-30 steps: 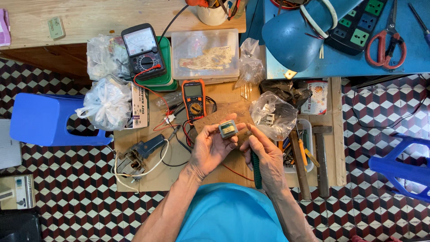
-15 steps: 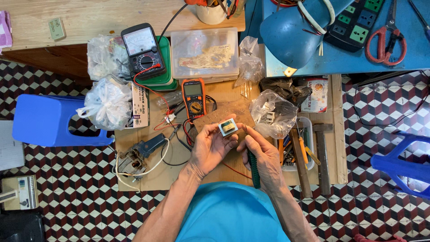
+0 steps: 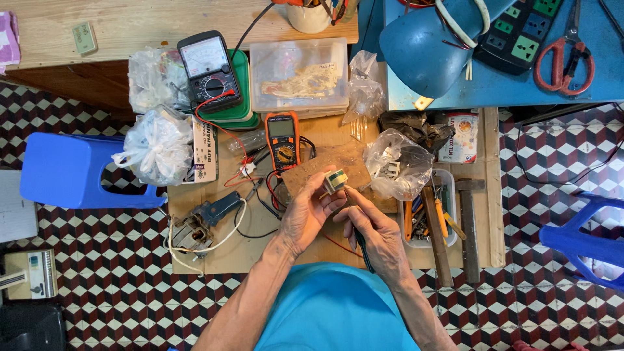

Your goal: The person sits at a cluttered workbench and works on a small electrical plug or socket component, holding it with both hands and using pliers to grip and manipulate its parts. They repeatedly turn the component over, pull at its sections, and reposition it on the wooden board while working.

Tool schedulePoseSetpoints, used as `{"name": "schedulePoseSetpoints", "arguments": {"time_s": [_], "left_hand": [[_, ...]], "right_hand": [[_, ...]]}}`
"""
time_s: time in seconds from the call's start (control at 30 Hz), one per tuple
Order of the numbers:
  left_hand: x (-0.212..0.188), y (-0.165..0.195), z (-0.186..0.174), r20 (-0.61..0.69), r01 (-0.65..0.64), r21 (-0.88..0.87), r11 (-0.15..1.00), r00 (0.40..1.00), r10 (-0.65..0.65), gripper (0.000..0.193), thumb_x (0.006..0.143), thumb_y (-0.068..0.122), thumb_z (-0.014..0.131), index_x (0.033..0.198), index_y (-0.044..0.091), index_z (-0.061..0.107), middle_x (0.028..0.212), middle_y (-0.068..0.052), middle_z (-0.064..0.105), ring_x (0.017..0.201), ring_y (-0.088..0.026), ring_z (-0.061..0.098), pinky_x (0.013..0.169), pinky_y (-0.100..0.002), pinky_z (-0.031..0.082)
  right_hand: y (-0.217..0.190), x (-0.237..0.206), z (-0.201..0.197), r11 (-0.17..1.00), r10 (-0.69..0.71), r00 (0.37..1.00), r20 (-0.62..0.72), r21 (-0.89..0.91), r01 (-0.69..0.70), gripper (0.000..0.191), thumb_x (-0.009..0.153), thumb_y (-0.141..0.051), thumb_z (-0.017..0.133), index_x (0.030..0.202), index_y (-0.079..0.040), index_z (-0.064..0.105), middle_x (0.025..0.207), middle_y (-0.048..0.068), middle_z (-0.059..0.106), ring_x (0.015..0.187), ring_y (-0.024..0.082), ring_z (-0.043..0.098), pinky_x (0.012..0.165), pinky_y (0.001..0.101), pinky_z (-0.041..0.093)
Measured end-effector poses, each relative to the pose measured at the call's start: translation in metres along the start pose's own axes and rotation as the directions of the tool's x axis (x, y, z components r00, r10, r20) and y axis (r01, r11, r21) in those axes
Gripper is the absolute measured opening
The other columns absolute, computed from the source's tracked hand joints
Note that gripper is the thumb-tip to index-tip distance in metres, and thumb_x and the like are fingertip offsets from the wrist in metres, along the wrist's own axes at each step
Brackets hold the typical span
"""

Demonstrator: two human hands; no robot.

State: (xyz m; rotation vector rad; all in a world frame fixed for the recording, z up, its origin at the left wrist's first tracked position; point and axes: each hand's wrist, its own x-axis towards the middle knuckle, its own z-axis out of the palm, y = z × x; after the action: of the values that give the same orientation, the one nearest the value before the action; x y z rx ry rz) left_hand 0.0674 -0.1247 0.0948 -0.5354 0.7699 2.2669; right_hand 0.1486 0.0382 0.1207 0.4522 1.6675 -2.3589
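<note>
We've got the small transformer (image 3: 335, 179) pinched in the left hand (image 3: 305, 214) fingers, centre frame, just above the surface (image 3: 227, 240) near the orange multimeter (image 3: 283, 140). Right hand (image 3: 377, 234) is closed around a dark-handled tool (image 3: 359, 242) whose tip sits at the part. Looks dense, rigid and small; we'd grip the core sides, clear of the fragile windings.

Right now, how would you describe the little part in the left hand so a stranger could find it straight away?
Start at the low wooden workbench and find the orange multimeter. Just right of and below it, the left hand pinches a small transformer at its fingertips. It is a blocky part wrapped in yellowish tape, the only part raised off the bench.
</note>
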Motion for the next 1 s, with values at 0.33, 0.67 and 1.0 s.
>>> {"name": "schedulePoseSetpoints", "arguments": {"time_s": [0.33, 0.67, 1.0], "left_hand": [[0.004, -0.005, 0.005, -0.135, -0.003, 0.274, 0.962, 0.990, 0.042, 0.040, 0.098, 0.045, 0.064, 0.116, 0.009, 0.062, 0.098, -0.003, 0.068, 0.087, -0.011, 0.066, 0.080, -0.026, 0.056], [0.016, -0.013, 0.003, -0.176, 0.009, 0.340, 0.940, 0.983, 0.055, 0.048, 0.095, 0.047, 0.067, 0.120, 0.006, 0.060, 0.095, -0.003, 0.068, 0.086, -0.009, 0.066, 0.080, -0.025, 0.056], [0.020, -0.016, -0.002, -0.201, 0.028, 0.335, 0.942, 0.979, 0.042, 0.049, 0.093, 0.048, 0.068, 0.121, 0.008, 0.060, 0.096, -0.002, 0.067, 0.086, -0.010, 0.066, 0.081, -0.026, 0.055]], "right_hand": [[0.016, 0.013, -0.002, 0.996, 0.051, 0.999, -0.016, 0.072, -0.050, 0.049, 0.105, -0.021, 0.053, 0.151, -0.004, 0.051, 0.100, 0.012, 0.072, 0.074, 0.010, 0.060, 0.057, 0.0236, 0.053], [0.019, 0.019, -0.010, 0.994, 0.060, 0.998, -0.027, 0.091, -0.057, 0.050, 0.104, -0.023, 0.054, 0.151, -0.004, 0.051, 0.098, 0.012, 0.073, 0.072, 0.010, 0.062, 0.055, 0.0233, 0.053], [0.018, 0.021, -0.008, 0.982, 0.101, 0.994, -0.048, 0.165, -0.092, 0.050, 0.104, -0.022, 0.055, 0.151, -0.005, 0.051, 0.097, 0.012, 0.073, 0.072, 0.010, 0.062, 0.055, 0.0235, 0.052]]}}
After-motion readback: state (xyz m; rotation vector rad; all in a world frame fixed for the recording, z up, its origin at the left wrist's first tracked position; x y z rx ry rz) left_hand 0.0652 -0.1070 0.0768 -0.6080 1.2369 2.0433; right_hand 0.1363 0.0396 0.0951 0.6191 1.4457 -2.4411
